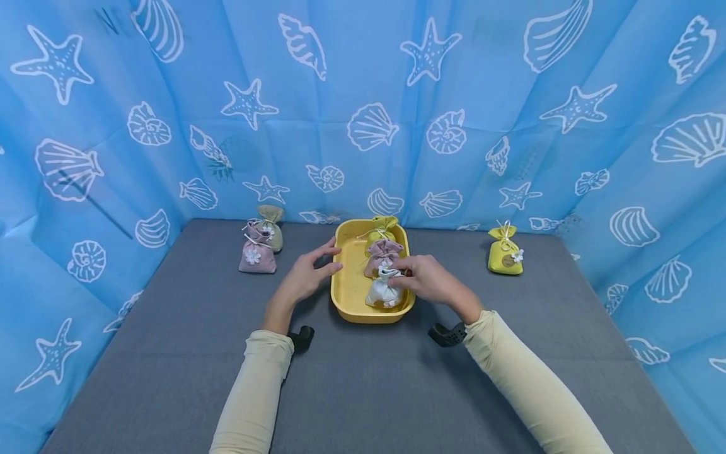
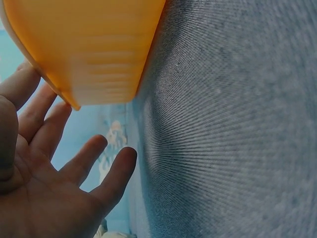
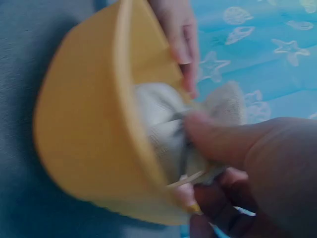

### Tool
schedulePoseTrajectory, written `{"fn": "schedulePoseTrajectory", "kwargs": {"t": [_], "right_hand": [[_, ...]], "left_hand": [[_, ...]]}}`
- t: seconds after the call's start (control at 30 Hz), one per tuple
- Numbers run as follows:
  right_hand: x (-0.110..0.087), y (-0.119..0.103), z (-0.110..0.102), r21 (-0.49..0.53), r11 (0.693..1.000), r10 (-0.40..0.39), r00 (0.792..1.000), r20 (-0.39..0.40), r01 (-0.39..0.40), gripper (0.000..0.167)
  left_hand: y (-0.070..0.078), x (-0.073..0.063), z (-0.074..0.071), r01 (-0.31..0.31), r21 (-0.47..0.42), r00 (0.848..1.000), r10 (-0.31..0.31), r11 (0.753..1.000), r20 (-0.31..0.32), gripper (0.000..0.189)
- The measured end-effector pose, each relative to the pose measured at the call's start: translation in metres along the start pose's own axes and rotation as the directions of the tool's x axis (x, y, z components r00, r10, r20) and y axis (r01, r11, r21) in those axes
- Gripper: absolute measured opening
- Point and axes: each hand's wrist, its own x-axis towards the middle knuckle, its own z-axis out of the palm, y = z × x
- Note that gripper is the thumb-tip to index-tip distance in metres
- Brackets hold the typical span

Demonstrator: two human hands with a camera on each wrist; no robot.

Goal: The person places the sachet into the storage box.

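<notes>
A yellow plastic tub (image 1: 350, 277) stands at the middle of the table. My left hand (image 1: 306, 276) is at its left rim, fingertips touching the edge with the fingers spread; in the left wrist view the hand (image 2: 54, 163) shows under the tub's rim. Over the tub's right side, my right hand (image 1: 428, 277) pinches the neck of a white drawstring pouch (image 1: 383, 291). Seen from the right wrist, the thumb presses on the tied cord of that pouch (image 3: 161, 111). Behind it in the tub sit a mauve pouch (image 1: 381, 253) and a yellow-green pouch (image 1: 381, 231).
At the back left, a mauve pouch (image 1: 258, 257) with a white flower stands in front of a beige pouch (image 1: 275, 228). A yellow pouch (image 1: 505, 255) stands at the back right. A blue curtain (image 1: 340, 113) with shells and starfish hangs behind the grey table (image 1: 363, 384).
</notes>
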Motion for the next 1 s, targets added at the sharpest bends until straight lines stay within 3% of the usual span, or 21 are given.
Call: {"fn": "schedulePoseTrajectory", "kwargs": {"t": [0.27,0.47,0.6,0.8,1.0], "right_hand": [[0.002,0.004,0.003,0.006,0.998,0.055,0.998,0.020,-0.055,0.009],[-0.007,0.006,-0.001,0.046,0.993,0.109,0.994,0.001,-0.108,0.034],[-0.017,0.011,-0.012,0.086,0.982,0.169,0.985,-0.028,-0.166,0.038],[-0.033,0.032,-0.033,0.061,0.969,0.247,0.962,-0.119,-0.241,0.042],[-0.051,0.060,-0.053,0.034,0.952,0.302,0.921,-0.248,-0.303,0.047]], "left_hand": [[0.001,0.001,-0.002,-0.001,0.009,1.000,0.001,1.000,-0.003,0.046],[0.002,0.000,0.000,0.016,0.011,1.000,-0.016,1.000,-0.003,0.045],[0.003,0.002,0.001,-0.009,0.008,1.000,0.009,1.000,0.000,0.047],[0.004,0.002,0.002,0.004,-0.001,1.000,-0.004,1.000,-0.003,0.046],[0.001,0.001,0.001,0.017,-0.008,1.000,-0.017,1.000,-0.005,0.045]]}}
